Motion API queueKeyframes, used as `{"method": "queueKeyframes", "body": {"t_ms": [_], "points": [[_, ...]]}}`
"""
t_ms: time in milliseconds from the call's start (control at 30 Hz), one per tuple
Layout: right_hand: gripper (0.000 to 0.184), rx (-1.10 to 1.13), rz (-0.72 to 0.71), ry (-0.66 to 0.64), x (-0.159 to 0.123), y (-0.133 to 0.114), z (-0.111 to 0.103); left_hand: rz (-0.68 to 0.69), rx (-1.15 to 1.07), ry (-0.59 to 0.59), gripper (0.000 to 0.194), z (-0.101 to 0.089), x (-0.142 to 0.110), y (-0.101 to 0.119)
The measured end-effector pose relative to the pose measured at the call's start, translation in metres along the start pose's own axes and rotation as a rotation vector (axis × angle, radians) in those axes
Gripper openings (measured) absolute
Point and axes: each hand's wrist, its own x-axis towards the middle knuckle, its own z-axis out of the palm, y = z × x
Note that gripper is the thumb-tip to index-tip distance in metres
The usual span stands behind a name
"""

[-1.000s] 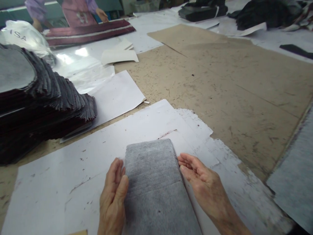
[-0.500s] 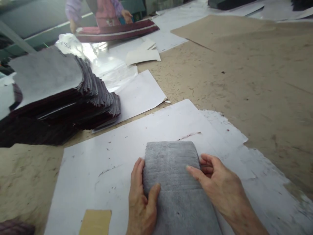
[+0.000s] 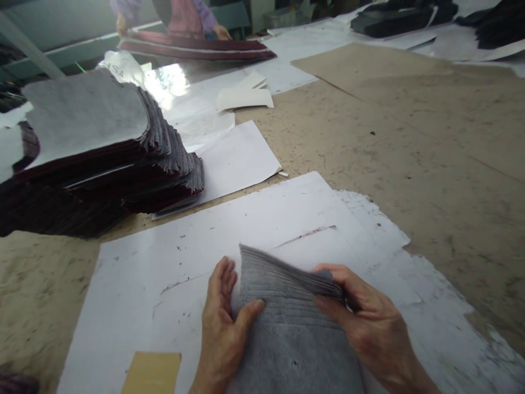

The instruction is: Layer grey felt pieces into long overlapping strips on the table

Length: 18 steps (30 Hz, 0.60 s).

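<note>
Bottom centre, the grey cloth stack point(image 3: 295, 350) lies over white paper point(image 3: 135, 306), its near end cut off by the frame. The right hand point(image 3: 369, 323) is clamped on its far right corner, layers fanned and bent up, some fingertips hidden behind; the left hand point(image 3: 225, 323) is spread, thumb on top, fingers beside the left edge. Looks like separating layers, and the next move calls for a steady left thumb. Upper left, a big pile point(image 3: 88, 117) sits on the worktop point(image 3: 430, 180). Top of frame, a co-worker point(image 3: 186, 19) at maroon cloth point(image 3: 205, 49), head out of view.

Head-worn view, facing forward and down; left hand point(image 3: 223, 331) and right hand point(image 3: 371, 323) near, low in frame; table point(image 3: 435, 148) recedes beyond.
</note>
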Motion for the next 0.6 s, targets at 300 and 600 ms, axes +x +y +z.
{"method": "queueKeyframes", "body": {"t_ms": [300, 600], "points": [[0.034, 0.484, 0.384, -0.318, 0.031, 0.001, 0.000, -0.200, -0.220, -0.191, 0.020, -0.009, 0.028, 0.015], [0.010, 0.242, 0.075, -0.122, 0.027, 0.014, 0.013, -0.284, -0.384, -0.122, 0.031, -0.010, 0.022, 0.009]]}}
